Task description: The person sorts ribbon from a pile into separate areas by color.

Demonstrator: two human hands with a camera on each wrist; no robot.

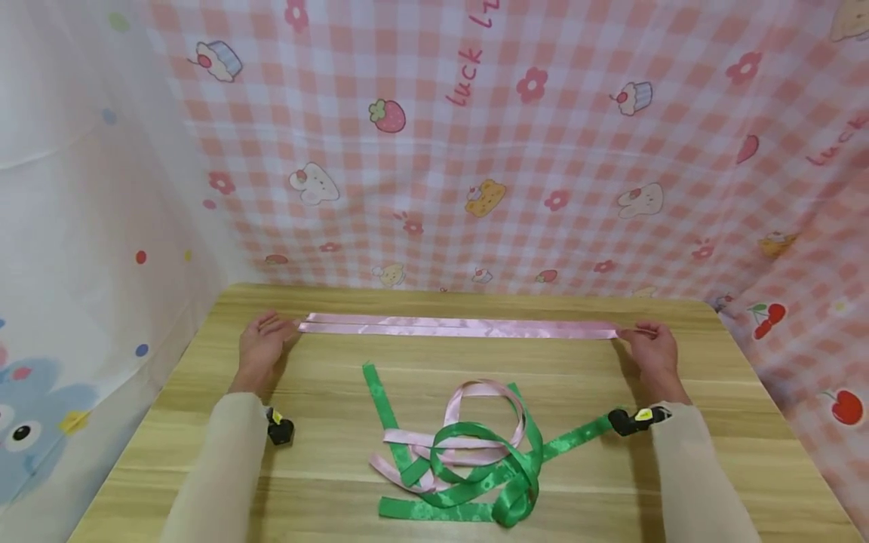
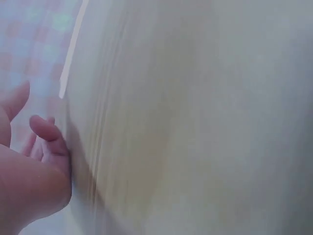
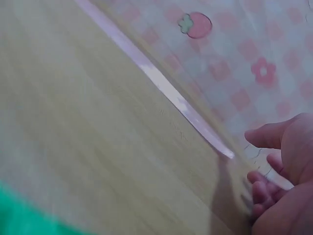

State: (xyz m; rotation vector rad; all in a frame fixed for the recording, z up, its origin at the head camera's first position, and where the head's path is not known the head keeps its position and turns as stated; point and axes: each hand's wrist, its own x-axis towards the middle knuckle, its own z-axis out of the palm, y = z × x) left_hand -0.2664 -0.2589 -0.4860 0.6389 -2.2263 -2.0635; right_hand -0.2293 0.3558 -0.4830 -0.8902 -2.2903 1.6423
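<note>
Pale sleeves (image 1: 217, 467), left hand (image 1: 263, 348) and right hand (image 1: 655, 356), fingers (image 3: 261, 192) loosely apart beside pink ribbons (image 1: 407, 329), "luck" (image 1: 465, 77) on cloth (image 1: 584, 151)

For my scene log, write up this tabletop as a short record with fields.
Surface: wood-grain table
Far side of table: straight pink ribbon, flat, in two parallel lengths running left to right
Left hand: by the ribbon's left end, thumb and fingers apart
Right hand: by its right end, thumb and fingers apart
Nearer the person: green ribbon and loose pink ribbon, looped over each other
Backdrop: pink checked cloth
</note>
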